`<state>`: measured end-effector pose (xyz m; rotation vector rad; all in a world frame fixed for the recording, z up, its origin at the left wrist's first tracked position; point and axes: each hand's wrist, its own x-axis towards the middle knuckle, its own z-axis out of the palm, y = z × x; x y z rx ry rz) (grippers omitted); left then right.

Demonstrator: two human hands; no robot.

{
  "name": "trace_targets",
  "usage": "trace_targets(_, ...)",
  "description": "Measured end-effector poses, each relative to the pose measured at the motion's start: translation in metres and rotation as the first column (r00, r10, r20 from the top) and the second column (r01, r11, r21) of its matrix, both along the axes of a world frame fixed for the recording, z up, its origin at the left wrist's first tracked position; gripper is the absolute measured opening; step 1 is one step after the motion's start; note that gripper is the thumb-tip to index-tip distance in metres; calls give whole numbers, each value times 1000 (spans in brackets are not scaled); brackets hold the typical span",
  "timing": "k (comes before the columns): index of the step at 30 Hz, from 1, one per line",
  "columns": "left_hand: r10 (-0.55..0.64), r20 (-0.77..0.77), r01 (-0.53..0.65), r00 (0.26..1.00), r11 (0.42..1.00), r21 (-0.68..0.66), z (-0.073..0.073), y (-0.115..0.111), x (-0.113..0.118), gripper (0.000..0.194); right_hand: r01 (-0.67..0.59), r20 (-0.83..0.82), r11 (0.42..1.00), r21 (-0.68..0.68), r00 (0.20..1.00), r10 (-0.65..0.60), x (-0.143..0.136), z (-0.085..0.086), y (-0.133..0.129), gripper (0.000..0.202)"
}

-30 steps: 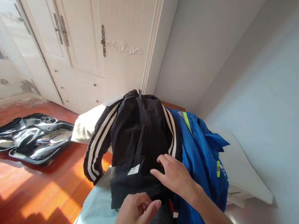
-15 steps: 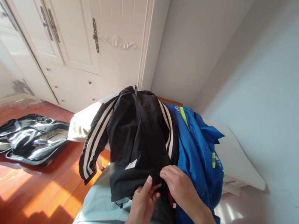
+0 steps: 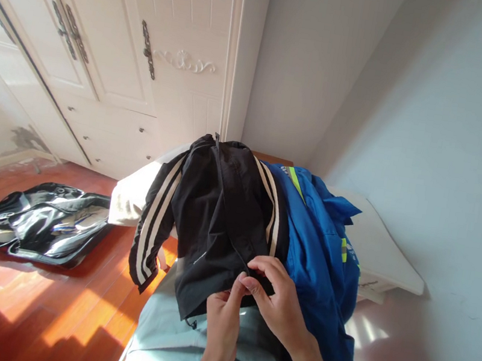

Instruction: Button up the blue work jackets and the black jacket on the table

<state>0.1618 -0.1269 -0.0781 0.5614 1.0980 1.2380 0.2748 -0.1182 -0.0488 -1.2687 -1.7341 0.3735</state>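
A black jacket (image 3: 202, 223) with paired cream stripes down its sleeves lies spread over a pile of clothes, its front facing up. My left hand (image 3: 224, 318) pinches the jacket's lower front edge, thumb on top. Close against it, my right hand (image 3: 279, 299) grips the same edge with bent fingers, and the thumb tips nearly touch. What exactly sits between the fingertips is too small to make out. Beside the jacket on the right hangs a blue garment (image 3: 317, 247) with yellow-green bands. Pale grey-green cloth (image 3: 170, 340) lies under the hem.
On the wooden floor (image 3: 78, 313) at left lies an open black case with a glossy clear cover (image 3: 46, 223). White cupboards (image 3: 195, 8) stand behind. A white item (image 3: 131, 196) sticks out left of the jacket. A white board-like surface (image 3: 389, 253) reaches toward the right wall.
My hands have come together at the jacket's hem, with the right one turned so its thumb meets the left thumb. The white tag on the jacket front now shows only as a thin sliver.
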Motion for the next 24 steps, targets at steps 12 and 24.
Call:
trace_targets(12,84,61,-85,995,996,16,-2,-1,-1,51,206,-319,959,-195,911,-261,-12,-1,15,38)
trace_targets(24,87,311,-70,946,995,-66,-18,-18,-2,45,-19,-893,920,-392,248,-376,-12,3,11,38)
